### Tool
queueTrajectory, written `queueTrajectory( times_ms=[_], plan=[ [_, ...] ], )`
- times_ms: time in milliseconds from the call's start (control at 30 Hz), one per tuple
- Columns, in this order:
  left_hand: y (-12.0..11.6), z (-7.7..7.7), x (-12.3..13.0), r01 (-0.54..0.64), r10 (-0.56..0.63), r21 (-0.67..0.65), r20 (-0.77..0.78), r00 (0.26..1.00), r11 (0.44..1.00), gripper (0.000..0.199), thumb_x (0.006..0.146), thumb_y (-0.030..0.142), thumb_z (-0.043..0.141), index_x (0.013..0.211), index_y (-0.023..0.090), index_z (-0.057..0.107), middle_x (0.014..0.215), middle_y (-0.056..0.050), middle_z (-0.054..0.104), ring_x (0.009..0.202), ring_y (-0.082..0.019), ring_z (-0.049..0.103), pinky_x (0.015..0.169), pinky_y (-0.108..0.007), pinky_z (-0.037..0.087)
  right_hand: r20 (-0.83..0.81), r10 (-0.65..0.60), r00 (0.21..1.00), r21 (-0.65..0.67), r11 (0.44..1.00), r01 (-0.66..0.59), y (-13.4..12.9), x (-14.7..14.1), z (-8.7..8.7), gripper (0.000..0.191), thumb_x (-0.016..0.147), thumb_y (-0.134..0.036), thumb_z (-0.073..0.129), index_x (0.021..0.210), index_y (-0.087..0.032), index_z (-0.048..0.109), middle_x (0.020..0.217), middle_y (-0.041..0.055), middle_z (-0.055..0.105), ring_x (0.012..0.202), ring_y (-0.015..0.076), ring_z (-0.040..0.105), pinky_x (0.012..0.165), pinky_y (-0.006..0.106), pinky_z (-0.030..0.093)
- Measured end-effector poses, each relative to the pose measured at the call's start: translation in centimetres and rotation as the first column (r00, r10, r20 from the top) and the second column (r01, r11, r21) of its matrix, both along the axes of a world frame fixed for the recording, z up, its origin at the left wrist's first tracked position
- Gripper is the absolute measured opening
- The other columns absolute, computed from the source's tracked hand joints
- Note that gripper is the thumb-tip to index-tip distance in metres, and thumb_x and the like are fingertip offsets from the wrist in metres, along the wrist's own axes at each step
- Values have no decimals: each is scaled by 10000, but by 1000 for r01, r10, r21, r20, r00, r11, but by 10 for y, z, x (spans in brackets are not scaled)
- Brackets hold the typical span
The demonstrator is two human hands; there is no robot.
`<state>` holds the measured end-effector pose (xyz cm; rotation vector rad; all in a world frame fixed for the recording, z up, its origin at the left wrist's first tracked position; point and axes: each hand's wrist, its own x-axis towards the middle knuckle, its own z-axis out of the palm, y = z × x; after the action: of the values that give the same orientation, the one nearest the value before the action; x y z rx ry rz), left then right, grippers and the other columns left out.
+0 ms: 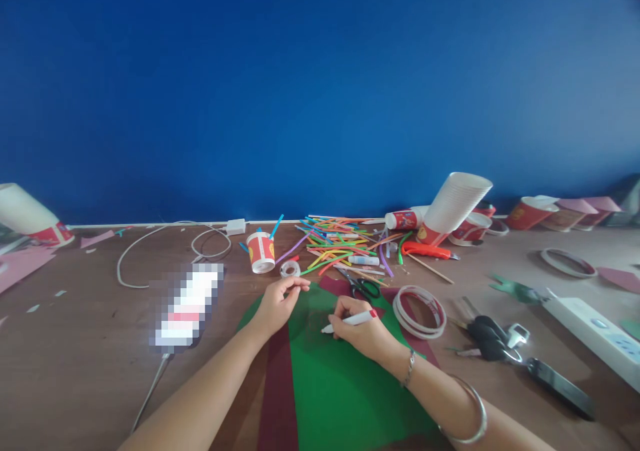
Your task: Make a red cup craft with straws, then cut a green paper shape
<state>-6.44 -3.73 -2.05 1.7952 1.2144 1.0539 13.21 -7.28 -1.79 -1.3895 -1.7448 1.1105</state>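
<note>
Green paper — roomy nearside | right fingers pinch marker | left fingers parted, near edge

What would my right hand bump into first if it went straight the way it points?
Probably your left hand: its fingertips look roughly in line, ahead and to the left of your right hand. I can't tell how high each hand is, so one might pass over the other.

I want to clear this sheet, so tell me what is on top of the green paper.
Over the green paper, the right hand holds a white marker; the left hand is by its upper left part. Whatever lies beneath the hands and right forearm is covered.
</note>
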Motion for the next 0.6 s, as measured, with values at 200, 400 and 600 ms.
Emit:
queueTrajectory(
  times_ms=[200, 400, 600],
  plan=[
    [0, 1, 0, -3, 3, -5, -3, 1000, 1000, 224, 808, 170, 451, 909, 166, 651, 865, -48, 704, 843, -161, 640, 799, -274, 477, -12, -4, 1000, -17, 1000, 4, 0, 0, -2, 169, 710, -208, 533, 559, -198, 457, 474, -32, 584, 430, 97, 498, 411, 180, 339],
    [1, -1, 0, 8, -8, -5, 2, 1000, 1000, 228, 813, 163, 452, 922, 168, 652, 879, -48, 704, 860, -164, 636, 805, -273, 476, -16, -3, 1000, -9, 1000, 2, 0, 0, -2, 173, 710, -197, 529, 555, -196, 452, 470, -33, 572, 441, 100, 516, 409, 177, 338],
    [1, -3, -1, 6, -6, -10, 3, 1000, 1000, 230, 813, 171, 450, 927, 167, 650, 885, -51, 700, 866, -161, 637, 812, -273, 475, 4, -7, 1000, 3, 1000, 7, 0, 0, -2, 172, 704, -202, 541, 550, -196, 463, 472, -34, 584, 438, 98, 506, 412, 180, 342]
  ],
)
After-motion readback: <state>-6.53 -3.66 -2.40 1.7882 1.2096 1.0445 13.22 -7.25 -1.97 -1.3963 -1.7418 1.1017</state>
